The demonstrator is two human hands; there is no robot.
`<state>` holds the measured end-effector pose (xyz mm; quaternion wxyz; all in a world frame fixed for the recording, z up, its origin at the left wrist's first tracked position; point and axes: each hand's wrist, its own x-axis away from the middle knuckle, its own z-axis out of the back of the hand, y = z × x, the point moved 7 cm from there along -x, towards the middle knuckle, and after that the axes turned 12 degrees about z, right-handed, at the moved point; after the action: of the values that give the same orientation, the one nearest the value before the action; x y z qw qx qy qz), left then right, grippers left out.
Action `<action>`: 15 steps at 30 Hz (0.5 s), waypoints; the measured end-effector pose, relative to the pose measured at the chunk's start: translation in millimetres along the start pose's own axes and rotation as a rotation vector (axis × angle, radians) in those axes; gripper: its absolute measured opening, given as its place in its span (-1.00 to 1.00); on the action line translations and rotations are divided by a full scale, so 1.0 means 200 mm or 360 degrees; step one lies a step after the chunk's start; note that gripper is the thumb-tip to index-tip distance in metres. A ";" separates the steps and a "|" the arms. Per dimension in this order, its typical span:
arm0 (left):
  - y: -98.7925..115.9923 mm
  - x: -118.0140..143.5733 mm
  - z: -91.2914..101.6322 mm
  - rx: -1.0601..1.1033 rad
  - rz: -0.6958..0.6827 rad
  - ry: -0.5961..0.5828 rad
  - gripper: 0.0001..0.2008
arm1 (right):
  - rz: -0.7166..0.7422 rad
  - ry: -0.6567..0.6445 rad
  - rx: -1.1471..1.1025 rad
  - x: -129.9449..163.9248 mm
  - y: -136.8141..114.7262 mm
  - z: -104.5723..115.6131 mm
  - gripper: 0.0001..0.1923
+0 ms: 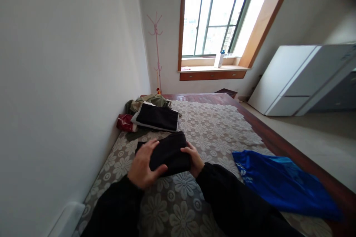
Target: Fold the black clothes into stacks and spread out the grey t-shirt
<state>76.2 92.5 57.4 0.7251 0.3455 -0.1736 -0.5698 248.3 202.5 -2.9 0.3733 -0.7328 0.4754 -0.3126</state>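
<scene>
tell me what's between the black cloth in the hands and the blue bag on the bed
Nothing lies there: in the head view, only bare flowered bedspread runs from the black cloth to the blue bag.

Two hands are at work over the bed: one left hand (143,168) and one right hand (194,160), both in black sleeves. Between them lies one folded black garment (169,152). Behind it sits one more folded dark garment (157,117) with a pale edge, and past that one loose heap of olive-green clothing (151,101); how many pieces are in that heap I cannot tell. One red item (125,122) lies by the wall. One blue plastic bag (280,183) rests on the one floral bedspread (211,125). I count one pink coat stand (156,49), one window (217,20), one white container (218,60) on its sill, and one white cabinet (300,79).
</scene>
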 end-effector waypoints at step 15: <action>0.03 0.23 -0.25 0.1935 0.0531 -0.0002 -0.40 | 0.0646 0.0062 0.0393 0.49 -0.34 0.10 -0.45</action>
<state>125.7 64.7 20.6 0.4781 0.6639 -0.5185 -0.2488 330.3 134.7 54.8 0.5060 -0.5647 0.5782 -0.3011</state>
